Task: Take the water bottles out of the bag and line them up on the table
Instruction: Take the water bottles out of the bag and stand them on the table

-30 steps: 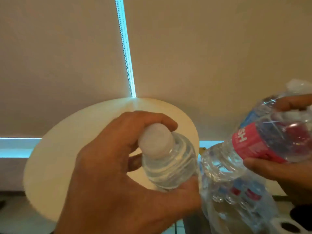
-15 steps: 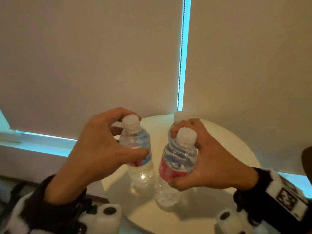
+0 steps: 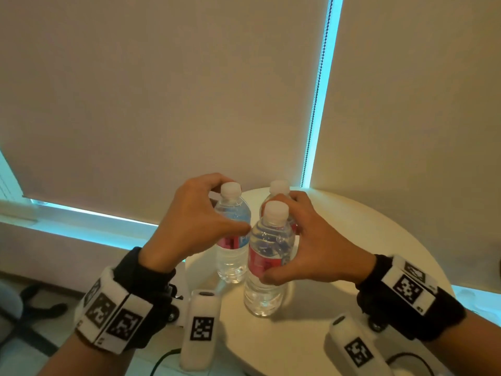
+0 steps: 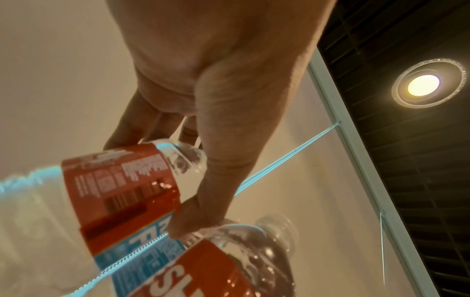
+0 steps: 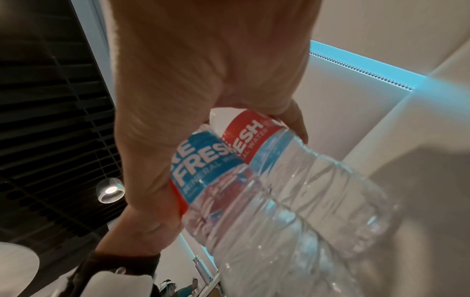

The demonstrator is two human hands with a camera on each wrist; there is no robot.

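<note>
Red-and-blue "FRESH MINERAL WATER" labels wrap bottles (image 3: 267, 256) clasped by both hands (image 3: 189, 226).

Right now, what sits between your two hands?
In the head view, two water bottles: the left hand holds one, the right hand another. A third stands behind.

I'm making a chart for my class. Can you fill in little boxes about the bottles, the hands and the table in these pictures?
bottles seen: three, clear plastic with white caps and red-and-blue labels
left bottle: upright on the table, gripped near its top by the left hand
front bottle: upright, gripped by the right hand
back bottle: mostly hidden behind the right hand, which holds it too
table: round, white
bag: not in view
behind the table: closed roller blinds
</note>
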